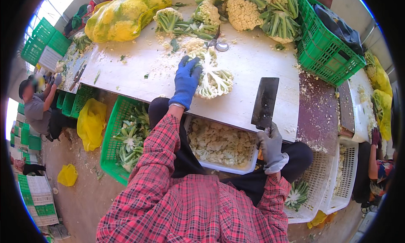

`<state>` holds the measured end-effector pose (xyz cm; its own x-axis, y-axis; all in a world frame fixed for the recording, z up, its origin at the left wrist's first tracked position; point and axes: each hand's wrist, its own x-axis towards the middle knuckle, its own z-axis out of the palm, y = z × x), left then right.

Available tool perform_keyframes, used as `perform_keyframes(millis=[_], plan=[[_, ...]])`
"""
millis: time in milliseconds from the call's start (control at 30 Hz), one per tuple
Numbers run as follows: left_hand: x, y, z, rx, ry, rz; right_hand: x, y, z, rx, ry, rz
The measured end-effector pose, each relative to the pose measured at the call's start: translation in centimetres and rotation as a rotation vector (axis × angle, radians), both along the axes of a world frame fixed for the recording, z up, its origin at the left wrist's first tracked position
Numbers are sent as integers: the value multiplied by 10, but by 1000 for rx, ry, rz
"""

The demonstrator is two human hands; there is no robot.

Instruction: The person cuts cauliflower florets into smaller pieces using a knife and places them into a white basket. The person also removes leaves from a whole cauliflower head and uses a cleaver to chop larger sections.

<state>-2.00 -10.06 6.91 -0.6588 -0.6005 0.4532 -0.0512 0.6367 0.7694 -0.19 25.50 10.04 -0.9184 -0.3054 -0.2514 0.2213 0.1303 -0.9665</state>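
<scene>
My left hand (187, 81), in a blue glove, rests on the left edge of a cut cauliflower head (215, 77) that lies on the white tabletop (142, 72). Its pale branching cut side faces up. In a grey glove, my right hand (271, 146) grips the handle of a cleaver (265, 100), whose broad dark blade points away from me over the table's front right part. A dark-handled knife (216, 37) and a small round metal object (222, 46) lie just beyond the cut head. Whole cauliflowers (243, 14) with leaves are heaped at the back.
A yellow mesh sack (123, 16) lies back left, a green crate (329, 43) back right. Below the edge are a white tub of florets (221, 143) and a green basket of leafy trimmings (109, 148). A co-worker (38, 107) is at far left, another person at far right.
</scene>
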Motion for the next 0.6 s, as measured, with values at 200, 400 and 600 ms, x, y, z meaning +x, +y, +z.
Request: perform_keyframes(millis=[200,400,600], plan=[[-12,-19,-7,286,410,40,16,-10,-9,-85,4,-79],[-5,84,93,706,768,-183,22,-1,-20,-177,-48,-145],[-18,389,125,597,604,-1043,24,-14,-40,-70,-110,-218]])
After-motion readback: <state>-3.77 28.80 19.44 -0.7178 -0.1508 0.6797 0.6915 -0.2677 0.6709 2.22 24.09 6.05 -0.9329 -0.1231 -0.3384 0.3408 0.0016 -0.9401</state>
